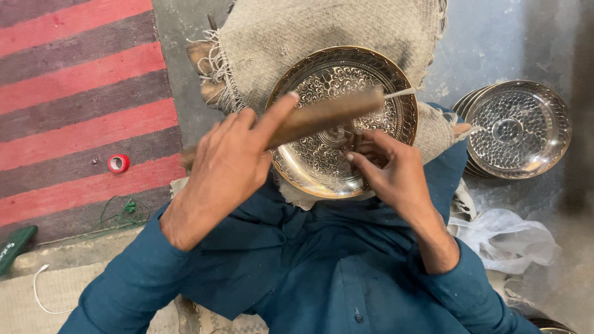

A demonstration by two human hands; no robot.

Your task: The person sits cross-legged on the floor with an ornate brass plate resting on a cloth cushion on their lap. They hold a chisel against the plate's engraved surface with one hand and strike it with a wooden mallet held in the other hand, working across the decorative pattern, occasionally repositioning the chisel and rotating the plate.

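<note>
The engraved brass plate (pixel 334 117) rests tilted on burlap (pixel 322 31) over your lap. Your left hand (pixel 232 161) grips a wooden mallet (pixel 328 114) lying crosswise above it, and your right hand (pixel 390 170), nearer the plate's centre, pinches a small upright chisel (pixel 357 141) beneath the mallet.

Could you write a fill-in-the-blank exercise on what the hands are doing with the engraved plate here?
The left hand grips a wooden ____ raised over the engraved plate.
The right hand holds a thin metal tool against the plate's ____.
The plate rests on a piece of ____ cloth.
A stack of plates lies to the person's ____.

Missing words: stick; centre; burlap; right
</note>
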